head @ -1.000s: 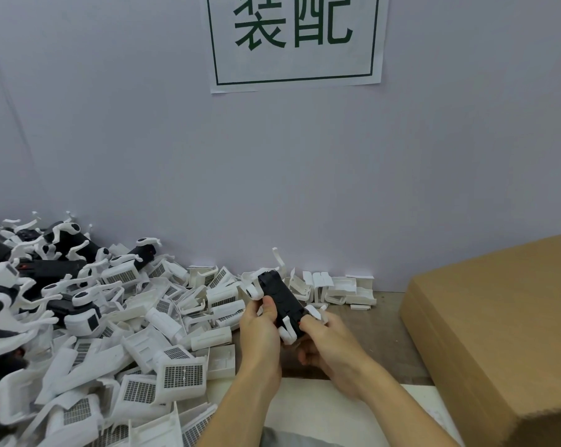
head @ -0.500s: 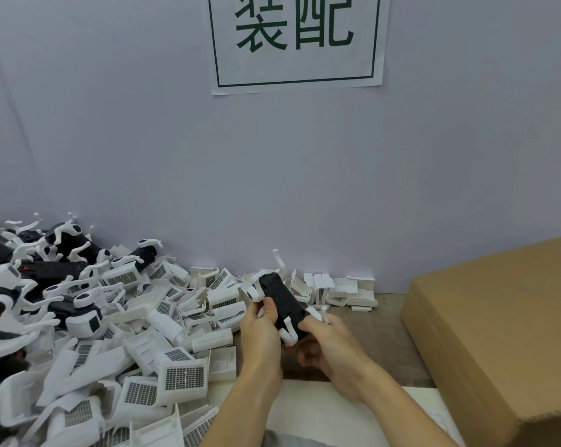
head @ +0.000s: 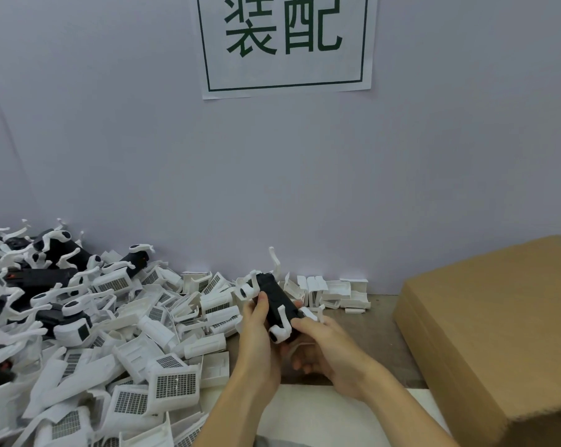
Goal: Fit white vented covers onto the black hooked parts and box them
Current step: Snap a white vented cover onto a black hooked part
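Both my hands hold one black hooked part with white hooks, tilted, above the table's middle. My left hand grips its left side, thumb on the black body. My right hand curls under and around its lower right end; a small white piece shows by its fingers. A pile of white vented covers spreads over the left of the table. More black hooked parts lie at the far left. The cardboard box stands at the right.
A row of small white clips lies along the wall behind my hands. A white sheet covers the table's near edge. A paper sign with green characters hangs on the grey wall. Bare brown tabletop shows between my hands and the box.
My hands and the black part stay in nearly the same place. The view has shifted down very slightly.
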The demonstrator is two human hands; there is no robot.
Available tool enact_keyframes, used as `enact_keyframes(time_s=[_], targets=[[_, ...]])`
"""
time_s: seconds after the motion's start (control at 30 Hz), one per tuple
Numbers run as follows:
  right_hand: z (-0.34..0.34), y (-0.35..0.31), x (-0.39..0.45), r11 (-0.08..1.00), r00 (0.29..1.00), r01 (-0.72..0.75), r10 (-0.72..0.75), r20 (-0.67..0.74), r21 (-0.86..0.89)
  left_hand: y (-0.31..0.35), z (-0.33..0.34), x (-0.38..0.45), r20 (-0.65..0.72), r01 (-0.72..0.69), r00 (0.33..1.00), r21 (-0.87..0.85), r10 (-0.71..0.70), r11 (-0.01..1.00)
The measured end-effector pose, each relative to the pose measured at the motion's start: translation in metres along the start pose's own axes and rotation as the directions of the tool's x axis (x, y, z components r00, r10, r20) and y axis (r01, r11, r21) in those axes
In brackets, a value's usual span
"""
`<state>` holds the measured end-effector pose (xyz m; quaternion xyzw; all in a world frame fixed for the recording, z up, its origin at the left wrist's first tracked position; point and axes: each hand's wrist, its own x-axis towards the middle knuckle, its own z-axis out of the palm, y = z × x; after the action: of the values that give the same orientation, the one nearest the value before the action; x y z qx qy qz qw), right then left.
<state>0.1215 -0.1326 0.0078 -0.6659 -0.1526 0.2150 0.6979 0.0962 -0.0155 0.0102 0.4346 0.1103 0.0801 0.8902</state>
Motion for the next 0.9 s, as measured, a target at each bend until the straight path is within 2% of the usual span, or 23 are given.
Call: enact_keyframes(time_s=[0.07, 0.13, 0.23, 0.3, 0.37, 0.43, 0.5, 0.57, 0.7, 0.77, 0.83, 0.9], targets=[[-0.009, -0.004, -0.004, 0.999, 0.995, -0.026, 0.029, 0.092, -0.032, 0.001, -0.003, 0.002, 0.018, 0.039, 0.999, -0.051, -0.038, 0.998], [-0.019, -0.009, -0.006, 0.999, 0.997, -0.008, 0.011, 0.081, -0.039, 0.003, -0.003, 0.003, 0.04, 0.023, 0.999, -0.125, -0.018, 0.992], [-0.034, -0.013, -0.003, 0.989, 0.971, 0.072, -0.098, -0.218, -0.126, 0.003, 0.0, 0.002, 0.071, -0.038, 0.996, -0.153, 0.05, 0.987], [-0.04, -0.015, 0.002, 0.967, 0.882, 0.081, -0.183, -0.435, -0.241, 0.0, 0.001, 0.002, 0.053, -0.04, 0.997, -0.13, 0.047, 0.991], [-0.042, -0.017, 0.007, 0.923, 0.784, 0.045, -0.271, -0.559, -0.383, -0.002, 0.001, 0.003, 0.035, -0.03, 0.999, -0.084, 0.033, 0.996], [-0.043, -0.021, 0.013, 0.881, 0.758, 0.015, -0.318, -0.57, -0.473, -0.005, -0.001, 0.005, 0.028, -0.034, 0.999, 0.023, 0.034, 0.999], [-0.047, -0.024, 0.02, 0.826, 0.777, -0.066, -0.31, -0.548, -0.56, -0.008, -0.001, 0.004, 0.034, -0.002, 0.999, 0.184, -0.005, 0.983], [-0.054, -0.023, 0.03, 0.705, 0.789, -0.19, -0.304, -0.533, -0.683, -0.011, -0.001, 0.003, 0.032, 0.025, 0.999, 0.305, -0.036, 0.952], [-0.067, -0.012, 0.04, 0.424, 0.842, -0.379, -0.21, -0.496, -0.822, -0.013, -0.001, 0.002, 0.042, 0.009, 0.999, 0.332, -0.025, 0.943], [-0.069, -0.007, 0.041, 0.331, 0.834, -0.43, -0.21, -0.509, -0.84, -0.012, -0.002, 0.003, 0.029, 0.0, 1.0, 0.296, -0.009, 0.955], [-0.069, -0.003, 0.041, 0.342, 0.801, -0.411, -0.307, -0.514, -0.845, -0.01, -0.004, 0.003, 0.004, 0.0, 1.0, 0.269, -0.001, 0.963], [-0.067, -0.003, 0.037, 0.431, 0.789, -0.319, -0.372, -0.489, -0.844, -0.01, -0.005, 0.004, -0.021, 0.001, 1.0, 0.252, 0.004, 0.968]])
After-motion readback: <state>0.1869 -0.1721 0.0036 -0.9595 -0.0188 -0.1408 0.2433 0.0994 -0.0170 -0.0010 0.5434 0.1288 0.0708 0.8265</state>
